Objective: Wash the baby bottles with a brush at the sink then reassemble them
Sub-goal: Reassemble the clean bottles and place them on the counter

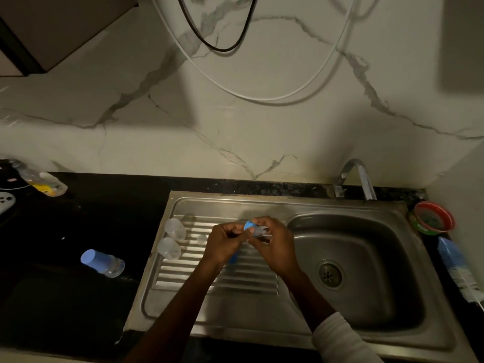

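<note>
Both my hands meet above the ribbed drainboard [183, 273] of the steel sink. My left hand [225, 244] and my right hand [272, 244] pinch a small blue ring with a clear teat [252, 227] between their fingertips. A blue part shows just below my left hand. Two clear bottle bodies [175, 228] [169, 248] stand on the drainboard to the left, with a small clear piece [201, 238] beside them. A capped bottle with a blue cap [103, 263] lies on the black counter.
The sink basin [366, 258] with its drain lies to the right under the tap [353, 176]. A blue bottle brush [458, 268] lies on the right rim below a red and green bowl [433, 217]. A soap bottle [39, 179] lies at far left.
</note>
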Available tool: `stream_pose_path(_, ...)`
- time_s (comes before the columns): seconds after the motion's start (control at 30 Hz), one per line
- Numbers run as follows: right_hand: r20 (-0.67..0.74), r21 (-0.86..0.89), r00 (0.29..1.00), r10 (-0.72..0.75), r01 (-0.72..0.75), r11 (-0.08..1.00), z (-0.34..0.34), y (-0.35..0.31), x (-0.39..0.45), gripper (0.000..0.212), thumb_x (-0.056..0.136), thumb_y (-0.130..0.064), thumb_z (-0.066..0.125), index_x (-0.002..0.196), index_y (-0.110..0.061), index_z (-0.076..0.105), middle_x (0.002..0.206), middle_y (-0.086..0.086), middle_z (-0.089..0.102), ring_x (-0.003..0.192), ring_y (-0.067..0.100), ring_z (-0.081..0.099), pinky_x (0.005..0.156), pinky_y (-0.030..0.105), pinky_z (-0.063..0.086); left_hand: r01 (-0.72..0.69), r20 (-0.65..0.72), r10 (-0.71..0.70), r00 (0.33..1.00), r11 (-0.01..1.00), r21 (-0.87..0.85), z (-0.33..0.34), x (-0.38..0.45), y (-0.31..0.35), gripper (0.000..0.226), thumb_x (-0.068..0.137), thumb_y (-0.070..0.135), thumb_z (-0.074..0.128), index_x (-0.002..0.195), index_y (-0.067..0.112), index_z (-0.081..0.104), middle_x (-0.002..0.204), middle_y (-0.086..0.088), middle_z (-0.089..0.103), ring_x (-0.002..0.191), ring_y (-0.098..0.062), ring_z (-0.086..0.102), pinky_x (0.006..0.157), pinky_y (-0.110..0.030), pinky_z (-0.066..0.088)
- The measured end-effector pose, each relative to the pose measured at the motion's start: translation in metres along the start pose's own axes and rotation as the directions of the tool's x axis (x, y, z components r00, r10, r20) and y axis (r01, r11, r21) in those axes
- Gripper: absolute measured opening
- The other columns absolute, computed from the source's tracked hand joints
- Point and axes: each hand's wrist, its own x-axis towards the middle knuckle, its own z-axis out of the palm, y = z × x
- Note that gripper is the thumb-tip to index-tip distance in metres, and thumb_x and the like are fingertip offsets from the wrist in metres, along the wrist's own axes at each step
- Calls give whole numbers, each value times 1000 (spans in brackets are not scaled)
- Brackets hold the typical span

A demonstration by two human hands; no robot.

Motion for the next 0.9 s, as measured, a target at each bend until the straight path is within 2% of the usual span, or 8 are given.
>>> stream_pose_path(0.17, 121, -57, 989, -81, 88, 994, 0, -10, 13, 36, 79, -28, 87, 111, -21, 71, 104, -12, 71, 94, 2, 66, 82, 22, 56, 39, 123, -48, 991, 996, 81, -30, -2, -4, 23, 94, 38, 69, 103, 20, 78, 96, 1, 78, 96, -18, 73, 80, -29, 59)
stream_pose_path(0.23, 122, -150, 991, -54, 73, 986, 1, -13, 21, 41, 82, -27, 85, 119, -20, 69, 111, -7, 71, 98, 3, 65, 89, 26, 56, -66, 152, 33, 988, 972, 224, -51, 0, -8, 22, 93, 39, 71, 106, 24, 78, 99, 8, 78, 97, -10, 73, 87, -25, 58)
stream_pose_path(0.37, -117, -105, 982, -150, 138, 985, 0, -26, 26, 47, 86, -19, 81, 130, -19, 65, 122, -6, 63, 105, 2, 59, 89, 7, 46, -201, -36, 253, 967, 839, 505, -91, -1, -15, 2, 89, 27, 77, 91, 28, 77, 89, 15, 75, 83, 2, 70, 79, -25, 59)
stream_pose_path(0.47, -34, -269, 994, -101, 88, 959, 6, -17, 23, 40, 90, -15, 76, 129, -15, 65, 123, 0, 57, 108, 8, 57, 88, 10, 43, -4, -282, 260, 924, 742, 671, -123, -6, -29, 12, 89, 35, 74, 101, 33, 70, 98, 17, 70, 85, 0, 66, 75, -28, 59)
stream_pose_path(0.53, 166, -530, 973, 159, -48, 847, 9, 1, 18, 29, 93, -13, 68, 122, -12, 67, 122, 7, 59, 113, 21, 60, 88, 22, 43, 121, -365, 250, 897, 655, 746, -139, -9, -44, 35, 86, 41, 75, 117, 30, 63, 115, 8, 65, 103, -13, 62, 79, -39, 59)
stream_pose_path(0.6, 150, -567, 940, 305, -171, 806, 13, 13, 8, 28, 93, -12, 67, 121, -11, 66, 124, 8, 58, 115, 24, 58, 91, 26, 41, 262, -412, 175, 894, 542, 799, -151, -13, -59, 67, 80, 49, 80, 132, 18, 52, 128, -7, 56, 116, -28, 54, 82, -44, 57)
stream_pose_path(0.7, 43, -472, 983, 181, -140, 870, 22, 14, -2, 38, 87, -15, 76, 124, -15, 67, 121, 9, 59, 107, 22, 58, 86, 24, 39, 387, -459, 52, 887, 462, 798, -162, -14, -75, 95, 71, 60, 83, 138, 9, 40, 134, -17, 46, 122, -37, 49, 86, -48, 55)
stream_pose_path(0.9, -45, -369, 987, 151, -157, 916, 40, 7, -11, 32, 85, -16, 80, 115, -12, 71, 106, 6, 70, 93, 13, 59, 84, 27, 42, 333, -343, -78, 936, 513, 791, -178, -8, -101, 83, 74, 55, 81, 136, 19, 39, 127, -8, 53, 112, -31, 61, 85, -48, 57)
